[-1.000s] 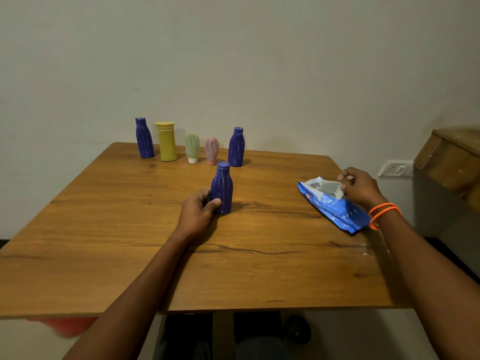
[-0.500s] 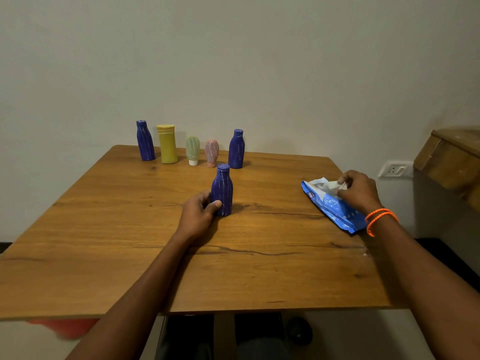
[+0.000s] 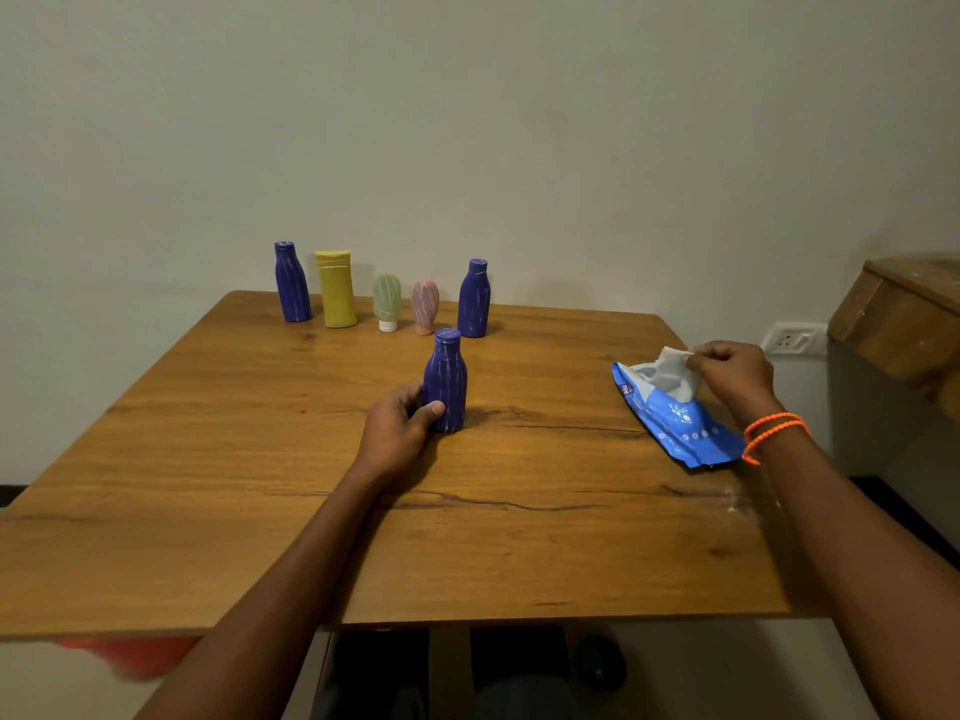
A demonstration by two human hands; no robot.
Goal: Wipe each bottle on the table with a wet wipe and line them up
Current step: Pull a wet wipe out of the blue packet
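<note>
The left hand (image 3: 397, 433) is gripping the near blue bottle (image 3: 445, 380), steadying it upright on the counter (image 3: 208, 485) for wiping, while the right hand (image 3: 735, 374) is pinching a wet wipe (image 3: 672, 368) out of the blue pack (image 3: 675, 420).

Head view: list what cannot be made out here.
- Wipe pack print: too small to read.
- Near blue bottle lower left side: hidden by the left hand.
- Orange object under the table: blurred, mostly hidden by the table edge.
- Wooden furniture: cut off by the right frame edge.

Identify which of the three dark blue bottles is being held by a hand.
The dark blue bottle nearest the person, gripped by the left hand; the other two stand untouched in the back row.
</note>
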